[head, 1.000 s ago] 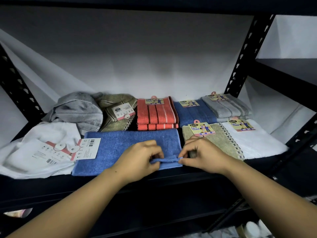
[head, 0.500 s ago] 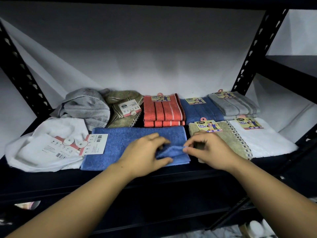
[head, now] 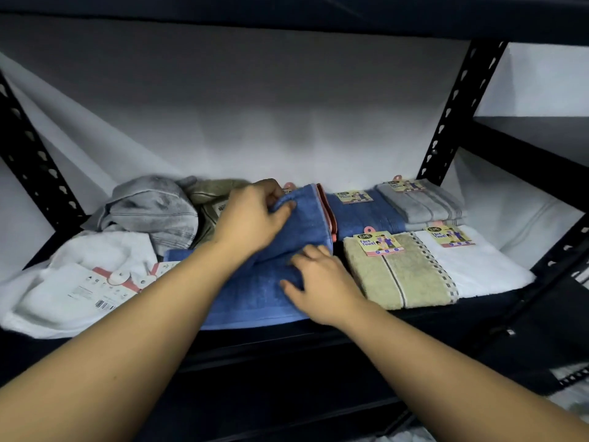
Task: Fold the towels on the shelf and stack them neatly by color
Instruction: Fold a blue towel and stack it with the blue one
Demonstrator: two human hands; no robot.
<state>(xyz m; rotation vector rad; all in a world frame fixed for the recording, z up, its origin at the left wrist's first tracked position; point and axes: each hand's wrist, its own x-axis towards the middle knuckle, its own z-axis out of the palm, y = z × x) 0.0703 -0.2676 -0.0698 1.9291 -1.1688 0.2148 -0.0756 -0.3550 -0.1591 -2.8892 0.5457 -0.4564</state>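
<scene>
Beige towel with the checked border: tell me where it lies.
In the head view, the beige towel lies flat at the shelf's front right, between the blue towel held by both hands and the white towel.

Folded towels right of crumpled towels.

Head-worn view, close, down onto shelf
</scene>
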